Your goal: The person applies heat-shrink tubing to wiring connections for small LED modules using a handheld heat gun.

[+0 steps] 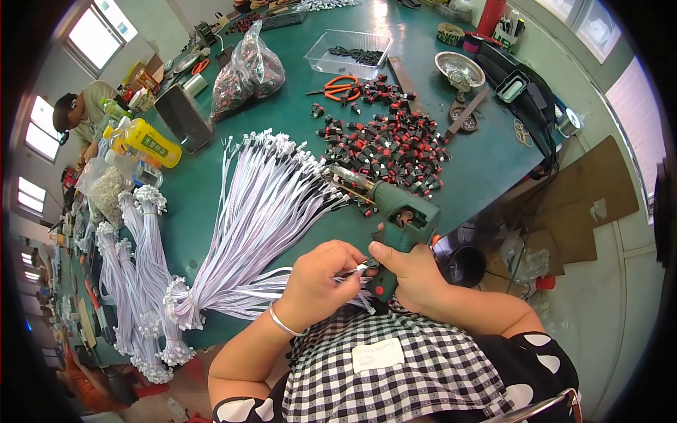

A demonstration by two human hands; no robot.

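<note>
Checked apron (pixel 430 374) nearest. Left hand (pixel 321 278): fingers pinched together on a white cable end (pixel 362 268), just beside the tool. Right hand (pixel 419 278): fingers wrapped round the grip of a green gun-shaped tool (pixel 395 203), metal nozzle aimed up-left over the desk (pixel 486 169). Fan of white cables (pixel 257 204) on desk at left, upper tips near heap of black-and-red parts (pixel 384 144).

Head-worn fisheye, left of a pair. Looks steeply down and forward from above the black-and-white checked apron (pixel 395 391), across the green worktable (pixel 486 158). Left hand (pixel 321 275) and right hand (pixel 419 278) near, below centre; window (pixel 102 32) far off, upper left. Edges bow toward dark rim.
</note>
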